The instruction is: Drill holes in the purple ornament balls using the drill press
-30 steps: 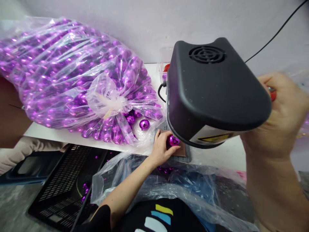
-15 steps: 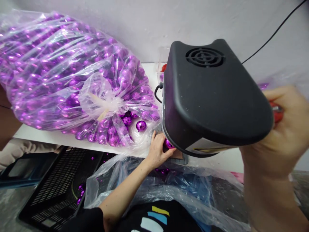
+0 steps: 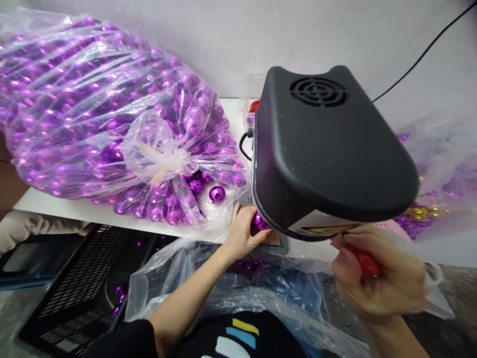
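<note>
With my left hand (image 3: 244,231) I grip a shiny purple faceted ball (image 3: 261,221), its far side hidden by a black machine housing (image 3: 335,149) that overhangs it. Beneath the ball lies a small brown block (image 3: 273,237) on a grey base (image 3: 283,244). My right hand (image 3: 387,276) is closed around a red handle (image 3: 367,261) just below the housing's lower right edge; what the handle joins cannot be seen. A single purple ball (image 3: 217,194) rests to the left, by the mouth of a large tied plastic bag (image 3: 112,114) full of such balls.
Below the white table (image 3: 48,206) stands a black crate (image 3: 70,288) with purple pieces. Clear plastic sheeting (image 3: 167,293) drapes over my lap. A clear box (image 3: 248,114) with red and purple bits sits behind; another bag (image 3: 447,184) lies right. A cable (image 3: 421,52) crosses the wall.
My right hand has swung down and to the left with the red handle, from beside the housing to below its edge. The left hand stays on the ball.
</note>
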The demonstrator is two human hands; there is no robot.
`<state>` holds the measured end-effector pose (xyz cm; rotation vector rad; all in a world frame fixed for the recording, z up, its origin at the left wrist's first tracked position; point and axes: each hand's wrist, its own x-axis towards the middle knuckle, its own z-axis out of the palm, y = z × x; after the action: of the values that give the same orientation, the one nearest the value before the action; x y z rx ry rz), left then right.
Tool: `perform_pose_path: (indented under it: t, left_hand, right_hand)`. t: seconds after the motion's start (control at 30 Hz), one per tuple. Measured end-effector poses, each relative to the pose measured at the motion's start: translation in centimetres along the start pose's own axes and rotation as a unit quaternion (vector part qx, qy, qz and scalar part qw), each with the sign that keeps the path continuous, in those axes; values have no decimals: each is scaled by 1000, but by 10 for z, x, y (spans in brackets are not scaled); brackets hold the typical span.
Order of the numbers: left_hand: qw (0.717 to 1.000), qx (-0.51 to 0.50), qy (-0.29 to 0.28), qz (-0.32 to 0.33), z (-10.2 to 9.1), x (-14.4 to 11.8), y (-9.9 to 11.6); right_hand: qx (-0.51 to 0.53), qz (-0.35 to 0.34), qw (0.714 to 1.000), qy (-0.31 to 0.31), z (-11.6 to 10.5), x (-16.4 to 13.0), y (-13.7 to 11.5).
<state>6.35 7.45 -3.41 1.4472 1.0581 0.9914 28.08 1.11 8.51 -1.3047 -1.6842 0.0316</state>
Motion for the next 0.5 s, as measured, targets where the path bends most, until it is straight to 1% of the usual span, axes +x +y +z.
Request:
perform_pose_path:
  t: [0.13,0.23,0.43,0.5]
  left_hand:
    - [1000,-16,8,-8,2,-2,-5]
    - [1000,-23,7,-10,3,-2,-6]
    - [999,44,-9,28,0,1,-3]
    - [999,43,-14,24,-1,2,-4]
  right_hand:
    - [-22,-36,999,-10,4,3,-5]
    - [-34,-51,998,-10,7,5,-7]
    - [-28,-41,999,24,15,-12,4]
    - [-27,-35,999,32,17,-18,9]
